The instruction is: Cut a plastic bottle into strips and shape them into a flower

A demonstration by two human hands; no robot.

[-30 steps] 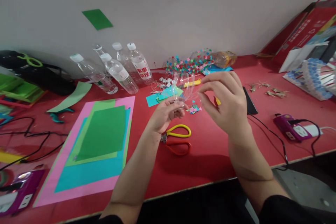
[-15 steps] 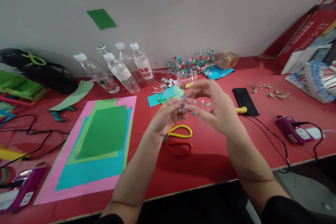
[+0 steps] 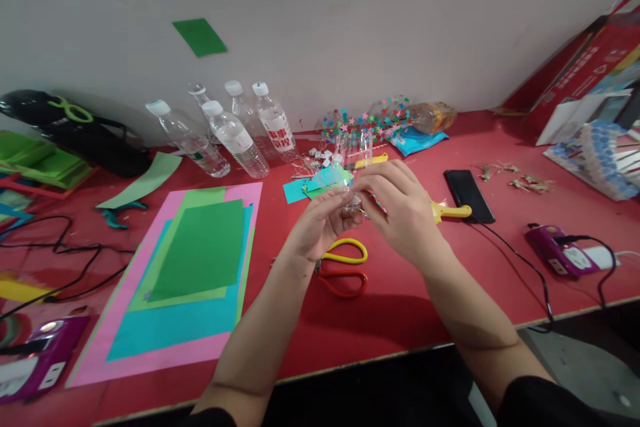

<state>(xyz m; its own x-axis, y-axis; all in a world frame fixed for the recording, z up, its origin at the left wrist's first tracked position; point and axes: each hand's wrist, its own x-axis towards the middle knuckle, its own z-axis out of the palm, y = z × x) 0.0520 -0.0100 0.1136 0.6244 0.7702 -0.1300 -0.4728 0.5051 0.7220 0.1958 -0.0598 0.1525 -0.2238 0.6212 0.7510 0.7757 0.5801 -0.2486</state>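
Note:
A clear plastic bottle piece (image 3: 353,203), cut into thin strips that fan out at its far end, is held over the middle of the table. My left hand (image 3: 323,221) is closed around its narrow neck. The fingers of my right hand (image 3: 403,213) are bent together against the base of the strips, on the right side. Beneath my hands lie pliers with one yellow and one red handle (image 3: 345,283), their jaws partly hidden by my left wrist. Behind the piece, cyan and green paper scraps (image 3: 296,191) lie flat.
Several clear bottles (image 3: 243,147) stand at the back left. Stacked coloured paper (image 3: 200,253) covers the left. A star-decorated plastic piece (image 3: 367,123) lies by the wall. At right are a phone (image 3: 467,193), a yellow-handled tool (image 3: 455,211), a cable and a purple power socket (image 3: 560,250).
My right hand has moved lower, and its spread fingers have closed in on the bottle piece. The left hand keeps its hold. The camera view has shifted slightly.

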